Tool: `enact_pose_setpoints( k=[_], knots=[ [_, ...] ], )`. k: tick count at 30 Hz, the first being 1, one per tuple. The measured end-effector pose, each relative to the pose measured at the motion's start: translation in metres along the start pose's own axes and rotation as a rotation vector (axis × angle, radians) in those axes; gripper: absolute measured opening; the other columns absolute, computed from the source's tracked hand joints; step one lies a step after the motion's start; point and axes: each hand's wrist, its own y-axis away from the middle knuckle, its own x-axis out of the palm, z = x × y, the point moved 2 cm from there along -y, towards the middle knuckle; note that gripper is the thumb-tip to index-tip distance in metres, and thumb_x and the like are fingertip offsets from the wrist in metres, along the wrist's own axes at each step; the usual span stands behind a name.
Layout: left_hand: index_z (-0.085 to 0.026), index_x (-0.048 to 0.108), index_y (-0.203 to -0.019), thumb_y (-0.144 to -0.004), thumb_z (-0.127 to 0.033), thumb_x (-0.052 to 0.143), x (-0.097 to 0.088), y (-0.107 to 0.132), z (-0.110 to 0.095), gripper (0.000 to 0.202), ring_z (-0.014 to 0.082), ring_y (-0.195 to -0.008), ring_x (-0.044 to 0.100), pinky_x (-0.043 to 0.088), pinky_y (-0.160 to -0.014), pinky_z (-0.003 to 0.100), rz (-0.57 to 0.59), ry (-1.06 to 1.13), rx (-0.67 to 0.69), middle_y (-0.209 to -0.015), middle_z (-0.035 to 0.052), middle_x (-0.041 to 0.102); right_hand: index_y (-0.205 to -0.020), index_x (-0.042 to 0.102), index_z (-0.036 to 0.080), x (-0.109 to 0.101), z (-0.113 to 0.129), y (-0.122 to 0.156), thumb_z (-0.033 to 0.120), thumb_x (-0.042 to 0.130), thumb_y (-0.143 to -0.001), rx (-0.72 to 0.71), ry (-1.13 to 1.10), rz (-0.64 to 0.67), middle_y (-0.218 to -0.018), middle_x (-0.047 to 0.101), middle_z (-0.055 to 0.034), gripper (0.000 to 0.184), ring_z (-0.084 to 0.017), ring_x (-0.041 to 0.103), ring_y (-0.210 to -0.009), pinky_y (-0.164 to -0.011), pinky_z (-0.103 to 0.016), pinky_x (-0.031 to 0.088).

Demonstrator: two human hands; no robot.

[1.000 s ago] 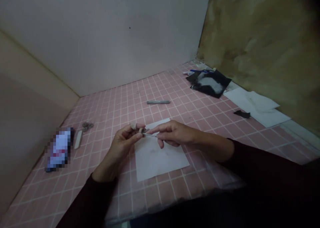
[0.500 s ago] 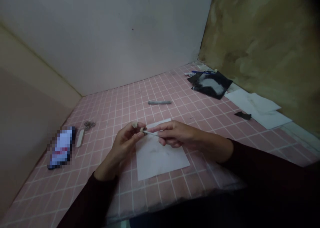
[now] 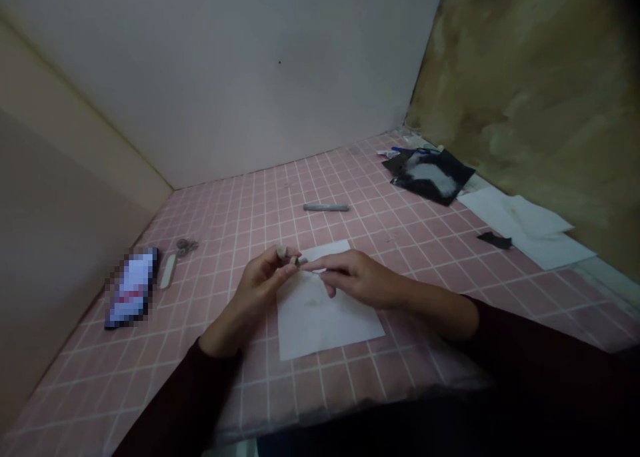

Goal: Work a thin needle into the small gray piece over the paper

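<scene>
My left hand (image 3: 259,280) is closed, pinching a small beige-and-dark piece (image 3: 294,261) between thumb and fingertips. A pale wrap (image 3: 282,251) circles one of its fingers. From the other side, my right hand (image 3: 357,278) reaches in with its index finger stretched to the small piece. Its thumb and other fingers are closed on a thin pale stick (image 3: 315,273), most of which is hidden now. Both hands are above a white sheet of paper (image 3: 325,323) with faint grey smudges on it.
Beyond the paper lies a grey rod (image 3: 326,207). To the left are a pixelated phone-like object (image 3: 133,287), a white flat strip (image 3: 169,271) and small grey rings (image 3: 185,246). On the right are black sheets (image 3: 433,177), white papers (image 3: 535,227) and a dark scrap (image 3: 495,240).
The view has shifted slightly, so the scene sits further right. My right hand has turned palm-down, and the pale stick shows less. My left hand keeps its pinch on the small piece.
</scene>
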Motion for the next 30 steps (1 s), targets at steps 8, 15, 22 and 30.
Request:
enact_pose_setpoints(
  k=[8, 15, 22, 30],
  knots=[
    [-0.017, 0.070, -0.095, -0.083, -0.031, 0.073, -0.001, -0.001, -0.002, 0.019, 0.0143, -0.078, 0.058, 0.047, -0.074, 0.026, 0.020, 0.061, -0.029, -0.084, 0.0034, 0.063, -0.131, 0.066, 0.024, -0.002, -0.001, 0.001, 0.014, 0.045, -0.093, -0.094, 0.176, -0.064, -0.078, 0.062, -0.0017, 0.045, -0.012, 0.052, -0.067, -0.067, -0.025, 0.042],
    [-0.018, 0.068, -0.095, -0.087, -0.032, 0.068, -0.001, -0.002, 0.001, 0.015, 0.0157, -0.082, 0.059, 0.047, -0.076, 0.028, 0.042, -0.241, 0.098, -0.087, 0.0036, 0.064, -0.132, 0.065, 0.021, 0.002, -0.005, 0.002, 0.012, 0.044, -0.092, -0.062, 0.233, -0.052, -0.077, 0.062, -0.0026, 0.046, -0.013, 0.051, -0.065, -0.066, -0.026, 0.042],
    [-0.017, 0.066, -0.099, -0.091, -0.031, 0.064, -0.001, 0.001, -0.004, 0.016, 0.0182, -0.092, 0.060, 0.046, -0.085, 0.031, 0.055, -0.346, 0.202, -0.098, 0.0066, 0.065, -0.136, 0.061, 0.019, -0.006, -0.010, -0.004, 0.029, 0.045, -0.095, 0.097, -0.168, 0.091, -0.071, 0.059, 0.0004, 0.045, -0.008, 0.037, -0.048, -0.049, -0.022, 0.033],
    [-0.016, 0.061, -0.094, -0.091, -0.031, 0.062, 0.000, -0.002, 0.001, 0.015, 0.0142, -0.080, 0.057, 0.046, -0.076, 0.028, 0.051, -0.170, 0.082, -0.086, 0.0033, 0.060, -0.132, 0.066, 0.025, 0.002, -0.003, 0.004, 0.014, 0.043, -0.091, -0.148, 0.387, -0.144, -0.082, 0.063, -0.0055, 0.049, -0.016, 0.054, -0.073, -0.071, -0.030, 0.043]
  ],
)
